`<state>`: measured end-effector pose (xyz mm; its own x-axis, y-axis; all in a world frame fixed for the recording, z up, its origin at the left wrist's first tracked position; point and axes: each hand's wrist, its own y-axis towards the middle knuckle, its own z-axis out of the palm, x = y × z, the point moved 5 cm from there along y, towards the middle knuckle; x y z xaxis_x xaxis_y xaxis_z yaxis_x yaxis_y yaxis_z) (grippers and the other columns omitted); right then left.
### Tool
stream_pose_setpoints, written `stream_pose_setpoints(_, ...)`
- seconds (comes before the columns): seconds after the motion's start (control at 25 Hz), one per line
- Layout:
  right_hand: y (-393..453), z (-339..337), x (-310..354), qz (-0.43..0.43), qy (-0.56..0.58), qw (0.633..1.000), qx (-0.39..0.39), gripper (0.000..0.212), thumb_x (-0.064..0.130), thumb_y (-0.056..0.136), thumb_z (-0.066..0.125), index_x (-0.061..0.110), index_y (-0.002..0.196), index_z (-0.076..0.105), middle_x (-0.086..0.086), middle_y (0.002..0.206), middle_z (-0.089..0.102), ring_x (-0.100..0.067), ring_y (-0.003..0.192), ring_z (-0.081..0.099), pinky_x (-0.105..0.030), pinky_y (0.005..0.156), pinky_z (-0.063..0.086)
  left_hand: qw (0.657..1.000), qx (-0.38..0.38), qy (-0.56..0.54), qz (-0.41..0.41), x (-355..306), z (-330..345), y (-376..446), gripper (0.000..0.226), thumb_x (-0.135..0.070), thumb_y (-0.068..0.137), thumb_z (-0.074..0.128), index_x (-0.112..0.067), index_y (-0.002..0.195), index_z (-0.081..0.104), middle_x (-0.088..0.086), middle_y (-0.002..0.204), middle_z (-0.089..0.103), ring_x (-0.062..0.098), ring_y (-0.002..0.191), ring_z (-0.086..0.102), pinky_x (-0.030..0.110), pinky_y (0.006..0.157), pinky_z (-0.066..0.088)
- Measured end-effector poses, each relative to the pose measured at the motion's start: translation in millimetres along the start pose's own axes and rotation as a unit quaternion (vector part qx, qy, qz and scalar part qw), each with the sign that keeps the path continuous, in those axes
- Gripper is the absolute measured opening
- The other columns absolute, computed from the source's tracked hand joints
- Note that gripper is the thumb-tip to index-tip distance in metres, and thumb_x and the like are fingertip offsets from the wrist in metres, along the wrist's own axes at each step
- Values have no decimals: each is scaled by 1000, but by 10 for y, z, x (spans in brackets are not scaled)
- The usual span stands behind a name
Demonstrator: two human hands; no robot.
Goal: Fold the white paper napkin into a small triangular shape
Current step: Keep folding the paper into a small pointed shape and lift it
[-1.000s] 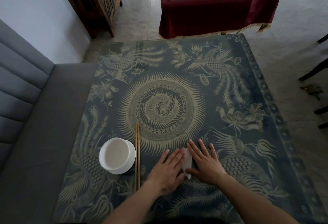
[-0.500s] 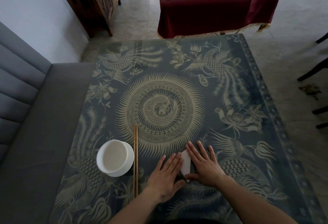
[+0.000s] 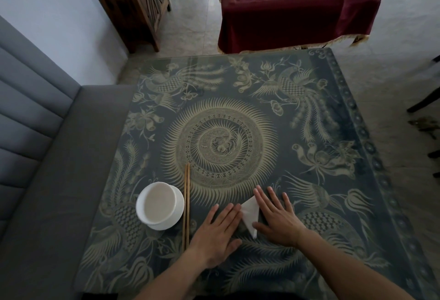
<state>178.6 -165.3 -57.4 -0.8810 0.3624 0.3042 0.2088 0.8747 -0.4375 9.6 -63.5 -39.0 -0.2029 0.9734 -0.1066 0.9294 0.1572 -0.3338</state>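
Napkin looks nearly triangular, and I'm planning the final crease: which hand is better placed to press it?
Probably the right hand: it lies along the napkin, thumb by its near tip; the left hand only reaches its edge.

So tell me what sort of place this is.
Probably a dining room, at home or in a small restaurant: a place setting of white bowl and chopsticks on a glass-topped patterned table, a grey padded bench alongside, and a second table under a maroon cloth.

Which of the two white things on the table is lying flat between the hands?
The folded napkin, a flat white triangle between the left hand and right hand. The other white thing, the round bowl, stands left of the chopsticks.
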Motion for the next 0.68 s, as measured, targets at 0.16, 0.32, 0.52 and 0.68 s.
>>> stream_pose_setpoints(0.16, -120, 24, 49, -57, -69, 996, 1, 77, 67, 94, 15, 30, 149, -22, 11, 157, -26, -20, 142, -30, -58, 111, -19, 1000, 6, -18, 21, -127, 28, 92, 71, -60, 102, 11, -17, 155, -9, -2, 163, -14, 13, 147, -23, 46, 116, -12)
stream_pose_setpoints(0.32, -122, 39, 45, -64, -105, 992, 24, 77, 69, 93, 14, 28, 152, -14, 10, 158, -23, -23, 141, -31, -54, 106, -25, 999, 27, -18, 17, -158, 63, 103, 73, -62, 99, 7, -19, 154, -16, -3, 162, -21, 8, 142, -32, 44, 115, -17)
stream_pose_setpoints(0.52, -97, 48, 10, -53, -101, 993, 40, 79, 73, 90, 13, 31, 149, -20, 14, 156, -26, -17, 138, -36, -54, 109, -25, 999, 11, -14, 50, -309, 108, 8, 73, -58, 101, 17, -15, 154, -8, 1, 163, -11, 13, 146, -24, 47, 114, -15)
stream_pose_setpoints(0.68, -107, 39, 18, -48, -95, 993, 41, 80, 72, 90, 16, 31, 151, -15, 14, 157, -25, -17, 140, -33, -56, 112, -19, 997, -10, -7, 82, -422, 192, -121, 76, -56, 99, 27, -10, 156, 8, 6, 164, 2, 20, 150, -9, 50, 114, -8)
